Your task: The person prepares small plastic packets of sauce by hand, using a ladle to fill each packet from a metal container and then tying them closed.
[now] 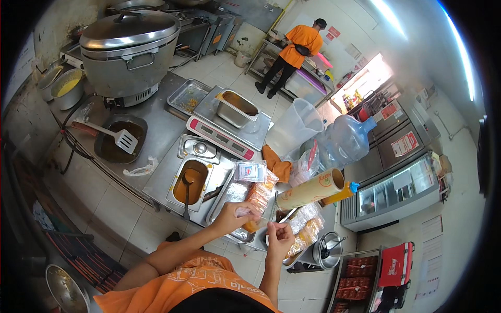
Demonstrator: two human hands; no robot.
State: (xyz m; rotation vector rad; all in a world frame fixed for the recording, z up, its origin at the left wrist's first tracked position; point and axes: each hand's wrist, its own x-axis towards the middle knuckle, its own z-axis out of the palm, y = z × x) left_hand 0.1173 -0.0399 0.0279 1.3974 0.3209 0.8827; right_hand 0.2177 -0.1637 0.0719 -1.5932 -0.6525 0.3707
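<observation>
Between my two hands hangs a small clear plastic bag (251, 225) with orange-brown sauce in its bottom. My left hand (234, 217) pinches one side of its top, and my right hand (280, 237) grips the other side. Below the bag is a metal tray (231, 198) holding a row of filled sauce sachets (259, 198) and a pack of plastic bags (250, 171). To the left, a steel pan of orange-brown sauce (197, 176) has a ladle (187, 197) standing in it. A second tray of filled sachets (307, 234) lies beyond my right hand.
A digital scale (221, 137) carries a steel pan (238, 107). Plastic wrap roll (309, 189), orange cloth (277, 163), clear pitcher (293, 125) and water bottle (346, 137) crowd the right. A rice cooker (129, 58) and a skillet with a spatula (121, 139) stand left. Another person (299, 47) works behind.
</observation>
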